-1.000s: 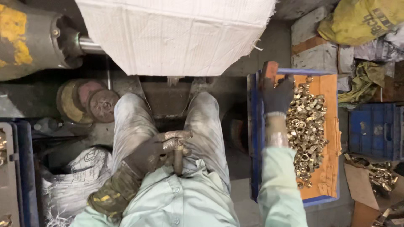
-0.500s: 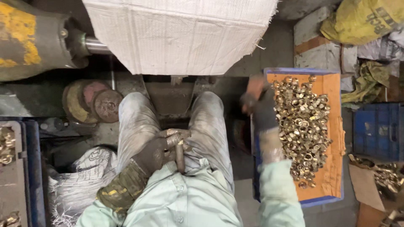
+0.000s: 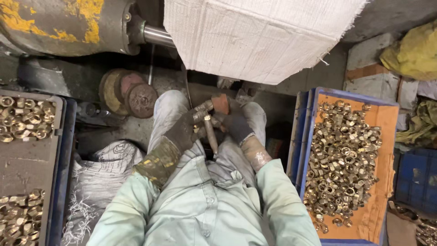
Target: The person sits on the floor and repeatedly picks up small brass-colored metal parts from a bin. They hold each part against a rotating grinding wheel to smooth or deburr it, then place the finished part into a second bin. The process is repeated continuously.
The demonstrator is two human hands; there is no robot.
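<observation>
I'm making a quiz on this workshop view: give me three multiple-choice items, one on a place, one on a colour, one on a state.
1. Where does the blue plastic crate of small brass nuts sit?
A. at the person's right
B. on the lap
C. on the machine

2. What colour is the crate's lining?
A. green
B. orange
C. white

3. How are the gloved hands placed?
A. far apart
B. both in the crate
C. together over the lap

Answers: 1 A, it stands beside the right leg. 2 B, orange shows around the nuts. 3 C, the left hand and right hand meet at a slim metal rod.
</observation>
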